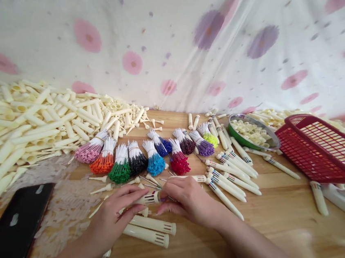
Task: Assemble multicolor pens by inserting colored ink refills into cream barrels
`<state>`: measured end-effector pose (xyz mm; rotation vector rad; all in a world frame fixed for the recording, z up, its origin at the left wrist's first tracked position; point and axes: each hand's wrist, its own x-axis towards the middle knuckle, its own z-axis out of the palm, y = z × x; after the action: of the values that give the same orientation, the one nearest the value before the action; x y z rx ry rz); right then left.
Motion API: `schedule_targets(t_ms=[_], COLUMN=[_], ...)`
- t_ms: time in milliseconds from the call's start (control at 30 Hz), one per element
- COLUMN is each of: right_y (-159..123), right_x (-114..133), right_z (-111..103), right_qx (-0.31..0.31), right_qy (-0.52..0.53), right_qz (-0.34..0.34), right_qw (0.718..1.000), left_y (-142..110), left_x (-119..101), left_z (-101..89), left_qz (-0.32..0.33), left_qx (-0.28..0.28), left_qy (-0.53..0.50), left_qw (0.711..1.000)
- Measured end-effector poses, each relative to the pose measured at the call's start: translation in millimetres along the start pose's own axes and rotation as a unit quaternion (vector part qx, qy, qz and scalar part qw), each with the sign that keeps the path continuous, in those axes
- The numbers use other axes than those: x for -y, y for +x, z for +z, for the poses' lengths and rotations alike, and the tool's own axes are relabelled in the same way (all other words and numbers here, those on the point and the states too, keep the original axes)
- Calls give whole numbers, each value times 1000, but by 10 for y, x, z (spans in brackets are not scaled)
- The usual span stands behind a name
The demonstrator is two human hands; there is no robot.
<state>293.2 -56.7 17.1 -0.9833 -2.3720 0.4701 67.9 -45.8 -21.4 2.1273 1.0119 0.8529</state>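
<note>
Between my two hands lies a cream slotted pen barrel [149, 198], held level above the table. My left hand [119, 212] pinches its left part with thumb and fingers. At its right end, my right hand [186, 197] has bent fingers closed by the opening; what they pinch is mostly hidden. Two more slotted barrels [149, 234] lie just below. Beyond my hands stand bundles of coloured-tip refills, among them green [120, 171], light blue [155, 163] and red [180, 163]. Several multicolour pens [227, 182] lie right of my right hand.
A heap of cream barrels [36, 118] fills the back left. A black phone [17, 231] with a white cable lies near left, beside clear plastic pieces [65, 197]. At right are a green-sided metal bowl [231, 133] of small parts and a red basket [325, 146]. A floral curtain [162, 31] hangs behind.
</note>
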Motion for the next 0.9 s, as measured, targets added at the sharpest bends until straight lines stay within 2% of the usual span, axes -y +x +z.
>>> schedule_targets(t_ms=[67, 167, 267, 367, 467, 567, 667, 800, 900], right_y=[-2, -30, -70, -93, -98, -101, -100, -92, -91], right_x=[0, -44, -113, -161, -174, -174, -173, -168, -149], right_z=[-2, -76, -129, -73, 76, 226, 266, 71, -150], right_qx=[-13, -2, 75, 177, 232, 237, 230, 220, 195], right_qy=[11, 33, -42, -165, -229, -258, -273, -276, -208], right_qz=[7, 71, 179, 251, 256, 232, 221, 246, 262], right_qw=[1000, 997, 980, 937, 910, 907, 907, 903, 922], left_y=[6, 14, 18, 17, 16, 12, 3, -9, -13], left_x=[-5, -17, -23, -3, 26, 47, 75, 123, 147], left_z=[0, -9, -23, -27, -20, -8, 4, 16, 19], left_qz=[-15, -44, -63, -70, -71, -84, -92, -80, -66], left_qx=[-6, -8, -17, -47, -68, -81, -98, -97, -89], left_qy=[-13, -39, -72, -111, -155, -198, -199, -192, -195], left_qw=[1000, 998, 995, 990, 983, 973, 971, 973, 974])
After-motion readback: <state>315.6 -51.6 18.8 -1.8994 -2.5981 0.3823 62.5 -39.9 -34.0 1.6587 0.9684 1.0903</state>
